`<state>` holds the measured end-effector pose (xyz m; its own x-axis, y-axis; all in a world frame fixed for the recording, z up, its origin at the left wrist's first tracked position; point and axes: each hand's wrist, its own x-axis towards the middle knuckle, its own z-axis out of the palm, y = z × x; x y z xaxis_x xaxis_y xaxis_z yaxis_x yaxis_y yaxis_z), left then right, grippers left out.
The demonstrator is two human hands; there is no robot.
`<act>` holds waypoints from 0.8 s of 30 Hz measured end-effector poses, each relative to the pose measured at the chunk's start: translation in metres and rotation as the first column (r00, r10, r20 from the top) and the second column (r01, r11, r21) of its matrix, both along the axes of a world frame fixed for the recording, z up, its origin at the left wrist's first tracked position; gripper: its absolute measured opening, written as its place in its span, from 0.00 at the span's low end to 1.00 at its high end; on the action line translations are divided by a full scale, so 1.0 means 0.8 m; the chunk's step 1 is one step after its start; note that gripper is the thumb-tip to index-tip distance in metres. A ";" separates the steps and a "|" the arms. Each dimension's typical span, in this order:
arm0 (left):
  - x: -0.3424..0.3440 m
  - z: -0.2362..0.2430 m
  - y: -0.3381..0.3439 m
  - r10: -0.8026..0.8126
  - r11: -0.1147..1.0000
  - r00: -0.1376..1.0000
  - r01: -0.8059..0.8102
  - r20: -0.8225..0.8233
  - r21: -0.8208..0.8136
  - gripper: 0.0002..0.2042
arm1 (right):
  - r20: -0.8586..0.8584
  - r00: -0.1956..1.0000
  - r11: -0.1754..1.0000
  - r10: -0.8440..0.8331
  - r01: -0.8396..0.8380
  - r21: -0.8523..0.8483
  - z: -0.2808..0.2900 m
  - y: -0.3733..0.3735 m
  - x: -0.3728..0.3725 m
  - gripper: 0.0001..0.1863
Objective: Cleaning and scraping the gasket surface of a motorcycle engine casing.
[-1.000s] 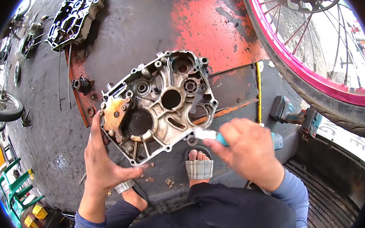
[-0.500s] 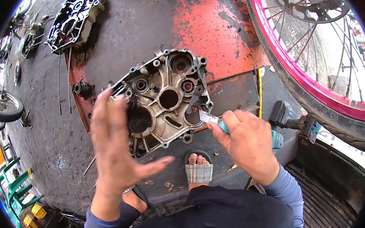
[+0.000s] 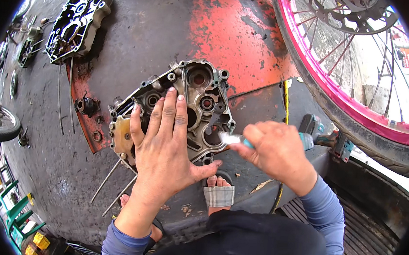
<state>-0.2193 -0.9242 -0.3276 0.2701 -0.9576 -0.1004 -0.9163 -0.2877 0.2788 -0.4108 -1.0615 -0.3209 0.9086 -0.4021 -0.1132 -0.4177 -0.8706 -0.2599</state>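
Note:
A grimy metal engine case half (image 3: 202, 92) lies open side up on the stained floor in the middle of the view. My left hand (image 3: 165, 146) rests flat on its lower left part, fingers spread and pointing away from me. My right hand (image 3: 276, 149) is closed around a small teal-handled brush (image 3: 232, 139). The brush's pale bristle tip touches the case's right edge.
A pink-rimmed spoked wheel (image 3: 321, 83) with a brake disc stands at the upper right. A second dark engine case (image 3: 76, 21) lies at the upper left. A teal power tool (image 3: 313, 132) lies by the wheel, loose rods (image 3: 110, 187) and small parts at the left. My sandalled foot (image 3: 219, 190) sits below the case.
My left hand has moved from the case's lower left edge up onto its face and now lies flat there. The right hand with the brush stayed at the right edge.

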 end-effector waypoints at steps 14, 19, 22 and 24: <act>0.002 0.001 0.001 -0.011 0.999 1.000 0.010 0.009 0.030 0.62 | 0.005 0.991 0.990 -0.137 0.137 -0.007 0.005 0.012 0.008 0.21; 0.003 0.004 0.001 -0.014 1.000 1.000 0.014 0.007 0.020 0.62 | 0.007 0.986 0.986 -0.165 0.165 -0.023 0.004 0.011 0.007 0.21; 0.002 0.002 0.002 -0.020 1.000 1.000 0.019 0.021 0.019 0.62 | 0.004 0.982 0.982 -0.189 0.189 -0.009 0.003 0.024 0.010 0.20; 0.000 0.002 0.000 -0.005 1.000 1.000 0.004 -0.018 -0.022 0.57 | 0.009 0.981 0.981 -0.194 0.194 0.000 0.000 0.025 0.010 0.20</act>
